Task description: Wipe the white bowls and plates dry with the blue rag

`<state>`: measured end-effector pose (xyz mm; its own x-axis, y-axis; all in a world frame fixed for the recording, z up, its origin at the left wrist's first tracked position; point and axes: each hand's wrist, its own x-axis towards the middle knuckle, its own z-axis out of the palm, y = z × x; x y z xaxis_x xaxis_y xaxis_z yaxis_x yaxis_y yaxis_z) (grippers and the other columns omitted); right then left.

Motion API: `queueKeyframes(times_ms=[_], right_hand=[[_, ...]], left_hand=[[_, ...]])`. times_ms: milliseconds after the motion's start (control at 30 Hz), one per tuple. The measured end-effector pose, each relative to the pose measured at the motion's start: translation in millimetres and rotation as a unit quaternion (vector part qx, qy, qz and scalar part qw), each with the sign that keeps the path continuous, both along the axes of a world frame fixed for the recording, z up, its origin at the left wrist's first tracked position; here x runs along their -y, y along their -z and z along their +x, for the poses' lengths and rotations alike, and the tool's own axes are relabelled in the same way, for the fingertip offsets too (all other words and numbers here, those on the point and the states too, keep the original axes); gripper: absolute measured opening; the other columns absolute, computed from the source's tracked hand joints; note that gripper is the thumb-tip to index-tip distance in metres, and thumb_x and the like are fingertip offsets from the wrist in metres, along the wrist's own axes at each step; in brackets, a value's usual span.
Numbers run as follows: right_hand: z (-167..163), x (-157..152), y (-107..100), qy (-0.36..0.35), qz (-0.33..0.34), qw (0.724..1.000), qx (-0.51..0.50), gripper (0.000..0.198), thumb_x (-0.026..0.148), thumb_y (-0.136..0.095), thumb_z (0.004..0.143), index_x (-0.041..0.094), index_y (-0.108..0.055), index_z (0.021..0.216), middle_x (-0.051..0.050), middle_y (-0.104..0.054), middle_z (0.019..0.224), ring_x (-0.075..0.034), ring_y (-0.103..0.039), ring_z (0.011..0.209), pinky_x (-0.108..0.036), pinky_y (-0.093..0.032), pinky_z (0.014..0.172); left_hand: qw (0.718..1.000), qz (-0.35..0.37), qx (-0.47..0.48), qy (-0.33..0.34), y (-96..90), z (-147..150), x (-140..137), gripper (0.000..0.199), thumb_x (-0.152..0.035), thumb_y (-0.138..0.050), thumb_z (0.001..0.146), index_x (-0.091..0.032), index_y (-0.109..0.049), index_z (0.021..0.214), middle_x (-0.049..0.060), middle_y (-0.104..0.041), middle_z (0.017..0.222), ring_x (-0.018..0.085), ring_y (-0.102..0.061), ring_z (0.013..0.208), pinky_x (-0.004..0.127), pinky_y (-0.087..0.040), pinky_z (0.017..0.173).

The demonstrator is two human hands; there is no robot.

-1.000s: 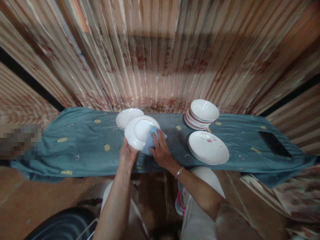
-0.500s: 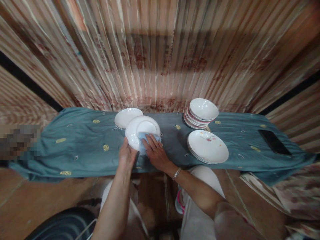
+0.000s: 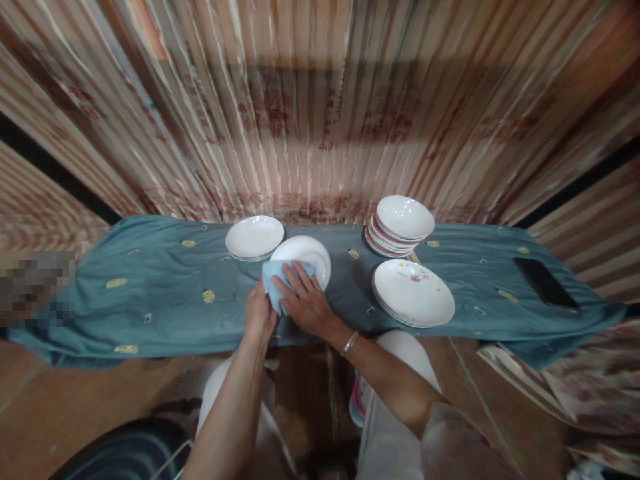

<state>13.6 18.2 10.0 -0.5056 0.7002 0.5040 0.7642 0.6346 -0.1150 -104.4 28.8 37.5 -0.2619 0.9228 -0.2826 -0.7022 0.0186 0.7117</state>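
A white plate (image 3: 320,257) is held tilted above the table, its underside with the foot ring facing up. My left hand (image 3: 261,310) grips it at its lower left edge. Over its near left part lies a light blue cloth (image 3: 276,287), pressed down by my right hand (image 3: 306,300) with the fingers stretched across it. Just behind to the left, a small stack of white plates (image 3: 255,237) rests on the table. Part of the held plate is hidden under the cloth and my right hand.
On a green patterned tablecloth (image 3: 165,287) stand a stack of white bowls (image 3: 405,220) and, nearer me, a stack of flower-patterned plates (image 3: 415,293). A black phone (image 3: 545,283) lies at the right end. Striped curtains (image 3: 310,133) hang behind the table.
The cloth and my right hand have moved left across the plate's underside, to the edge by my left hand. The held plate has shifted slightly to the right.
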Motion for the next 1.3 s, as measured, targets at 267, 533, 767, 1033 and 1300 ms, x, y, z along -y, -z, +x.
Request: queueKeyframes(times_ms=[267,533,767,1033,1300], right_hand=[[7,-8,-19,0.031,-0.010,0.999,-0.037,0.053,0.035,-0.045,0.097,0.027,-0.036,0.149,-0.009,-0.029,0.159,-0.032,-0.017,0.149,-0.055,-0.028,0.112],[15,-18,-34,0.076,-0.011,0.992,-0.097,0.053,0.042,-0.043,0.097,0.022,-0.040,0.146,-0.011,-0.032,0.157,-0.030,-0.017,0.148,-0.054,-0.022,0.114],[28,-33,-28,0.105,-0.022,0.978,-0.177,0.056,0.043,-0.036,0.098,0.017,-0.034,0.147,-0.015,-0.034,0.154,-0.028,-0.023,0.146,-0.050,-0.024,0.114],[38,-47,-2,0.112,-0.043,0.957,-0.265,0.057,0.044,-0.028,0.100,0.013,-0.029,0.148,-0.017,-0.039,0.150,-0.025,-0.031,0.143,-0.049,-0.028,0.117],[38,-51,22,0.125,-0.091,0.940,-0.304,0.062,0.050,-0.025,0.100,0.011,-0.031,0.148,-0.019,-0.039,0.150,-0.027,-0.033,0.142,-0.052,-0.027,0.118]], left_hand=[[0.999,0.007,-0.027,0.025,-2.5,3,4,0.015,-0.023,-0.077,0.069,-0.012,-0.070,0.076,0.001,-0.070,0.066,0.010,-0.061,0.055,0.018,-0.046,0.056],[0.999,0.019,-0.028,0.040,-5.4,6,4,0.024,-0.028,-0.081,0.064,-0.011,-0.072,0.077,0.005,-0.073,0.070,0.019,-0.069,0.072,0.030,-0.054,0.075],[0.998,0.037,-0.016,0.042,-8.7,8,5,0.030,-0.030,-0.085,0.059,-0.009,-0.072,0.077,0.010,-0.075,0.073,0.028,-0.071,0.094,0.036,-0.053,0.087],[0.999,0.033,-0.024,0.028,-0.2,3,2,0.038,-0.037,-0.088,0.053,-0.010,-0.072,0.075,0.009,-0.075,0.073,0.025,-0.072,0.083,0.036,-0.055,0.084],[1.000,-0.022,0.003,-0.006,9.4,0,-2,0.027,-0.031,-0.084,0.064,-0.010,-0.071,0.075,0.004,-0.074,0.068,0.015,-0.066,0.060,0.029,-0.057,0.072]])
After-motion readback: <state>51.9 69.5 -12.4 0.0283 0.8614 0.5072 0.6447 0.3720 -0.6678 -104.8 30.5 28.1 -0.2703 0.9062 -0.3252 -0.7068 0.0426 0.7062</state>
